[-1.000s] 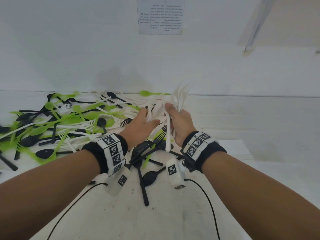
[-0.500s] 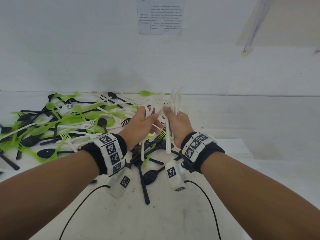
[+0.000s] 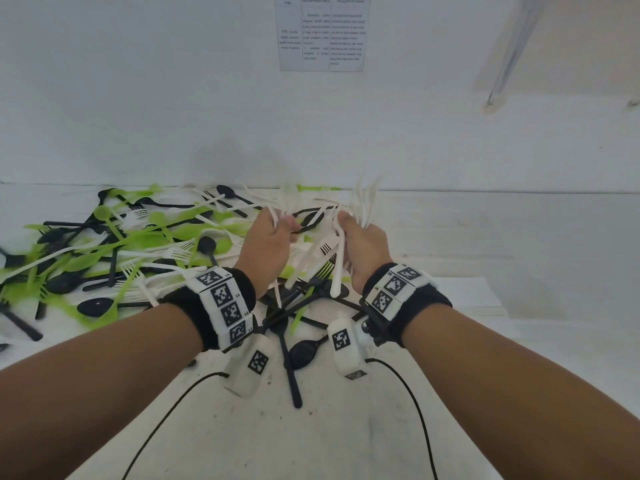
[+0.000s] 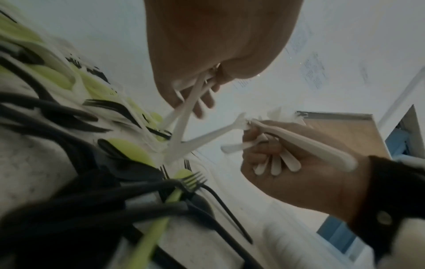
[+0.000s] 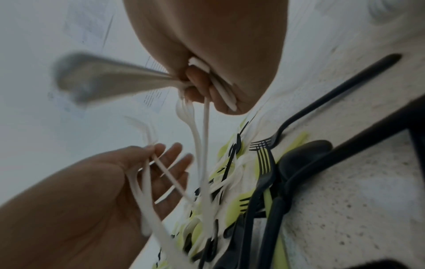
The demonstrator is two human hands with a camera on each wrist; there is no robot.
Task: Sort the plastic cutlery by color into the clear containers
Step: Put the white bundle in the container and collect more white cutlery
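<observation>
My right hand (image 3: 356, 233) grips a bundle of white plastic cutlery (image 3: 365, 202), tines fanned upward and handles hanging below the fist; the right wrist view shows the fingers (image 5: 202, 85) curled round the handles. My left hand (image 3: 277, 230) pinches a few white forks (image 3: 289, 199) just to its left, thumb against fingers, the handles (image 4: 184, 116) trailing down. Both hands hover above a mixed pile of green, black and white cutlery (image 3: 138, 237) on the white table (image 3: 346, 438).
Several black forks and spoons (image 3: 287, 344) lie crossed under my wrists. The pile spreads to the table's left edge. A white wall rises behind, with a printed sheet (image 3: 322, 32). A flat white slab (image 3: 467, 296) lies at right. Two camera cables (image 3: 166, 410) trail toward me.
The hands, which met at one white bundle, have drawn slightly apart. The left hand now holds a few white pieces of its own; the right keeps the bundle.
</observation>
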